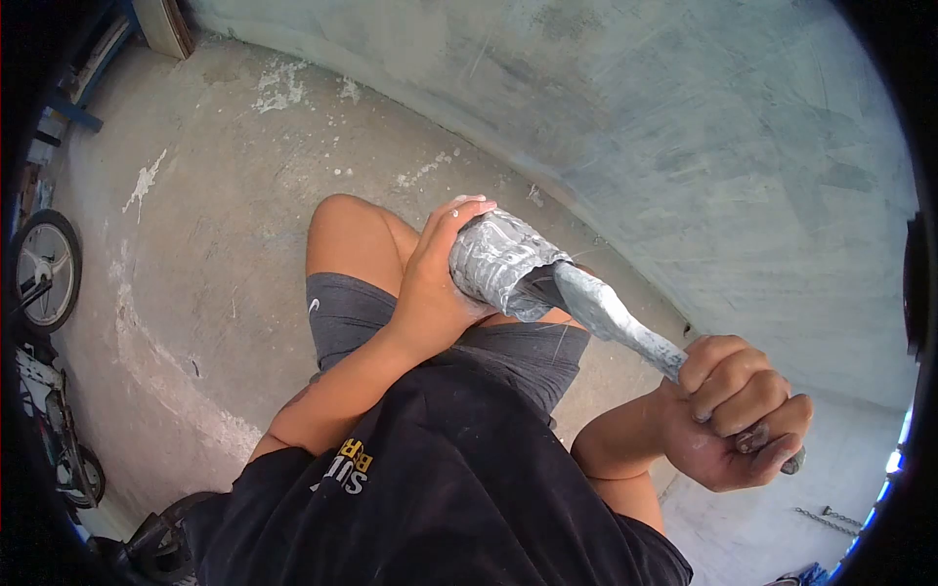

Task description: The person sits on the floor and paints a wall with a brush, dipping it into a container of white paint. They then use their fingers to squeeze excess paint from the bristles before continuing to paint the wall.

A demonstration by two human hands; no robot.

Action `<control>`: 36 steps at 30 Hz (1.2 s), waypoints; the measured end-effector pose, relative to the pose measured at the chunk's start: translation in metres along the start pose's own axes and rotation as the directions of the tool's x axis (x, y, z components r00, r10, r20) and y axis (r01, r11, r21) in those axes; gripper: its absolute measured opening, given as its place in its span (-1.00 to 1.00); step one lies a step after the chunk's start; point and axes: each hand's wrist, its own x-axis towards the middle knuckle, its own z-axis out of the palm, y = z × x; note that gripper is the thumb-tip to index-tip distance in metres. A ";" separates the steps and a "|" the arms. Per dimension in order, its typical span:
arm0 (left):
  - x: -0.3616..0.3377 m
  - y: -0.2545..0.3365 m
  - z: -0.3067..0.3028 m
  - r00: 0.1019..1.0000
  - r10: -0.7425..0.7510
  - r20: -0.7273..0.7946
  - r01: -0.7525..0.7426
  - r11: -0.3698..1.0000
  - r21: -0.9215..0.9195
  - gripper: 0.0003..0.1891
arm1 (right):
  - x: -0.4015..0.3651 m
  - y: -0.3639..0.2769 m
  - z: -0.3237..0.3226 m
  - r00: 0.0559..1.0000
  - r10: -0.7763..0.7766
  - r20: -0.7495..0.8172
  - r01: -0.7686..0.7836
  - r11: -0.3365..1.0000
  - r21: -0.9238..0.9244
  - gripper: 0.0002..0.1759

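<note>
My left hand point(435, 269) is wrapped round a paint-smeared container point(498, 259) with a crumpled, uneven rim, tilted with its mouth toward the right. Grey-white smears coat its outside, and some of this also marks my left fingertips. In my right fist point(738, 410) is the handle of what looks like a paintbrush point(611, 308), thickly coated in grey-white. Its broad end reaches into the container's mouth, where the tip is hidden. The handle's far end sticks out below my right fist.
A wall point(703, 127) with patchy grey-green strokes rises ahead and to the right. The concrete floor point(225, 195) carries white splatters. At the left stand a wheel point(47, 269) and parts of a motorbike point(49, 410). A chain point(829, 520) lies at the lower right.
</note>
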 end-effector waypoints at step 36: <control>-0.011 -0.001 0.005 0.998 -0.029 0.053 0.031 0.999 -0.027 -0.03 | -0.008 0.005 0.017 0.872 0.108 -0.477 -0.193 0.972 -0.131 -0.63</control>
